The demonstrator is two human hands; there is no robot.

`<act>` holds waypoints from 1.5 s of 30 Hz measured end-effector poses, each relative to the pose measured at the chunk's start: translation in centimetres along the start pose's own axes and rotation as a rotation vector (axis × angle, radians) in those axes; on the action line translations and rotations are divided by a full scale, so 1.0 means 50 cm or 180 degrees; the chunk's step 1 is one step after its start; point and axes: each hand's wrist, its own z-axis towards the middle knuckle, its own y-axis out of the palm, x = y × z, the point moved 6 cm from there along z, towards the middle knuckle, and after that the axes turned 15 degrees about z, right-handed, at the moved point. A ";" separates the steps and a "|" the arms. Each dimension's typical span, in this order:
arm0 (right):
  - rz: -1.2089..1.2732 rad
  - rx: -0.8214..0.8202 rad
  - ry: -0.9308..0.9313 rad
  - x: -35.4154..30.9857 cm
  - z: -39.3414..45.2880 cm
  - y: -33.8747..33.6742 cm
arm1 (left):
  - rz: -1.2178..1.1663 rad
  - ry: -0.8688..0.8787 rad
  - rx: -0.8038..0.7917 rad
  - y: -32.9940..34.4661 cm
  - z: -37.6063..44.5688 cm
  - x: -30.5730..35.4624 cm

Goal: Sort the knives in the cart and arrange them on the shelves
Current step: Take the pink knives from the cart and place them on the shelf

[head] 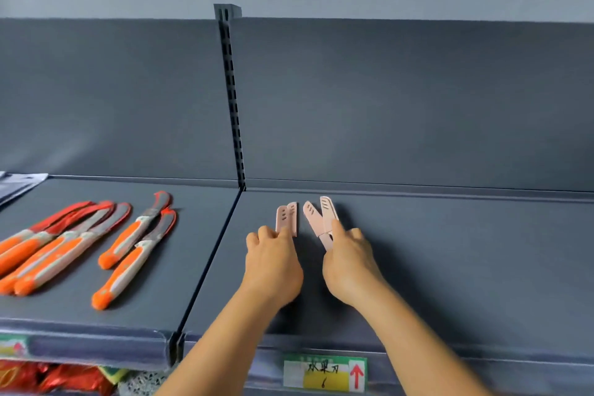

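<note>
Knives first: four little pink sheathed knives (pixel 323 219) sit near the back of the right-hand shelf (pixel 450 267), tips pointing at the back panel. Left hand (pixel 271 264) has its fingers (pixel 268 233) curled down over the handles of the left pair, and the right hand (pixel 348 262) has its fingers (pixel 337 228) pinching the handle end of the right pair. Can't tell how firm either hold is.

What I'd worry about: the right two cross in a V, so nudging one probably drags the other crooked. The sheaths look light and slippery too, so a push might skate them into the back lip (pixel 418 190), or pop a cover off.

Room-wise it's easy. Loads of bare shelf to the right, a little at the back. On the left, the divider seam (pixel 221 235) sits close, and past it lie the orange-handled knives (pixel 64 247), well apart. Front edge has the price tag (pixel 324 373) below the wrists.
</note>
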 end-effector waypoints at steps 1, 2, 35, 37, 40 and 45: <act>-0.0170 -0.0023 0.0073 0.001 0.003 0.007 | 0.0136 0.0025 -0.0016 0.005 0.005 -0.005; -0.0371 -0.0047 0.0129 0.001 0.006 0.012 | 0.0187 0.0075 -0.0046 0.009 0.008 -0.009; -0.0380 0.1635 0.0860 0.113 -0.562 -0.035 | -0.0546 0.3195 0.0249 0.017 -0.423 0.115; -0.0343 0.1720 0.1170 0.159 -0.622 -0.026 | -0.0519 0.3353 0.0015 0.051 -0.468 0.136; -0.0326 0.1788 0.1633 0.227 -0.716 -0.015 | -0.0464 0.3622 -0.0354 0.106 -0.541 0.169; -0.0147 0.1987 0.2331 0.318 -0.882 0.003 | -0.0209 0.4034 -0.0864 0.205 -0.670 0.228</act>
